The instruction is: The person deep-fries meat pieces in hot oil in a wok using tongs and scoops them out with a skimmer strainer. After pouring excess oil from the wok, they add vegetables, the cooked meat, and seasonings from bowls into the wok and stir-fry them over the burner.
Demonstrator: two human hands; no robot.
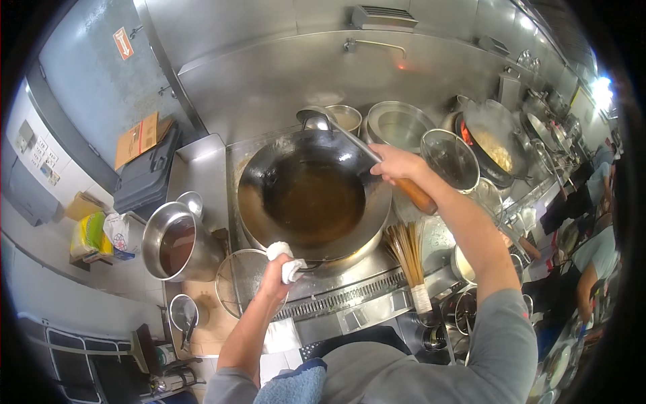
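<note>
A large steel wok [252,207] with dark brown liquid [315,202] in it sits on the range before me. My left hand [277,275] grips a folded white cloth [290,270] at the wok's near handle. In my right hand [396,164] is a metal ladle [353,141] with a wooden handle; its bowl lies at the wok's far rim, by the far handle. A bamboo wok brush [409,257] lies right of the wok. At the lower left, a round wire strainer [245,275] is partly hidden behind my left arm.
Left stands a steel pot [174,242] of reddish-brown liquid. Behind are water-filled pots [398,123] and a wall faucet [378,43]. Another strainer [449,159] rests at right, before a steaming wok of food [494,149] with flames beside it. People [595,257] are at far right.
</note>
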